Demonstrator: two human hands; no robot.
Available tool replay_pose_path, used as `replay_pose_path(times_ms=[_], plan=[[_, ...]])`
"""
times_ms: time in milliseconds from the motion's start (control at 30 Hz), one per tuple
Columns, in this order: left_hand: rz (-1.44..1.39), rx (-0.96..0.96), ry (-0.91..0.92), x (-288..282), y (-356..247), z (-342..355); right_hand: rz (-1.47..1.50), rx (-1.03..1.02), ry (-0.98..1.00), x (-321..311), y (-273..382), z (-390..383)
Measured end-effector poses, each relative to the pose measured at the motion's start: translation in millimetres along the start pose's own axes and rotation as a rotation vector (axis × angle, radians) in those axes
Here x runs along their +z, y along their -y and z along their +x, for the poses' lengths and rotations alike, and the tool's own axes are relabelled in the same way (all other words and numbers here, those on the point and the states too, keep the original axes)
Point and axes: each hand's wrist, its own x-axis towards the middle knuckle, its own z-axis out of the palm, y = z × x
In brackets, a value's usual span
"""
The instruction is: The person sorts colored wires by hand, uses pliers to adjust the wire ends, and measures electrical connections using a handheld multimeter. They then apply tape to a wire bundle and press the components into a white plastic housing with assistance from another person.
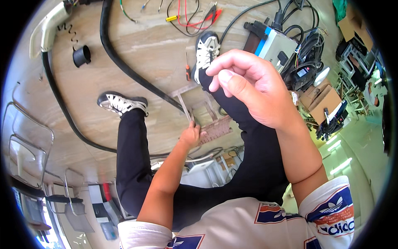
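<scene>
My left hand reaches down between my legs. Its fingers close on the edge of a worn, brownish low stool-like frame with open bars. Raised in front of my right leg, my right hand is closed, its fingers curled in and the thumb bent close to them. I see nothing between those fingers. A thick black cable runs along the floor to the frame. Beside my right shoe lies a screwdriver with an orange and black handle.
A white charging-gun-like handle and a black cup-shaped piece are at far left. Red and black test leads lie at the top. To the right are a grey and blue box, coiled cables and a cardboard box. Metal-framed chairs stand left.
</scene>
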Motion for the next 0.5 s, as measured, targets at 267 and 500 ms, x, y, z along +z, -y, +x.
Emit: replay_pose_path(times_ms=[267,500], plan=[[-0.062,-0.181,0.653,-39,34,46,-0.371,-0.272,-0.04,-20,41,-10],[0.412,-0.173,0.571,-154,-21,74,-0.695,-0.751,0.002,-10,59,-28]])
